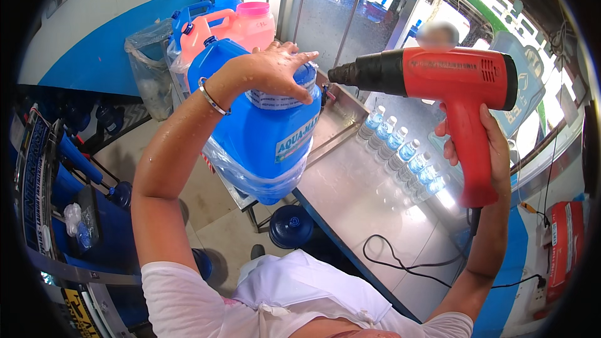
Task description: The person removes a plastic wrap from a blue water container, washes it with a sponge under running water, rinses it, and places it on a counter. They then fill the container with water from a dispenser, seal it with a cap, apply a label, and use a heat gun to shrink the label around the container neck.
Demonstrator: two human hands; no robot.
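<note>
My left hand rests with spread fingers on the neck of a blue plastic water container. A printed plastic seal band wraps the neck below my fingers. Clear plastic film lies round the container's lower part. My right hand grips the handle of a red and black heat gun. Its nozzle points left towards the container's neck, a short way from my left fingertips. Whether the heat gun is running cannot be seen.
A row of small water bottles stands along the window on a tiled counter. The heat gun's black cord loops over the counter. Behind the blue container stands a pink container. A steel basin adjoins the counter; a round blue bottle is below.
</note>
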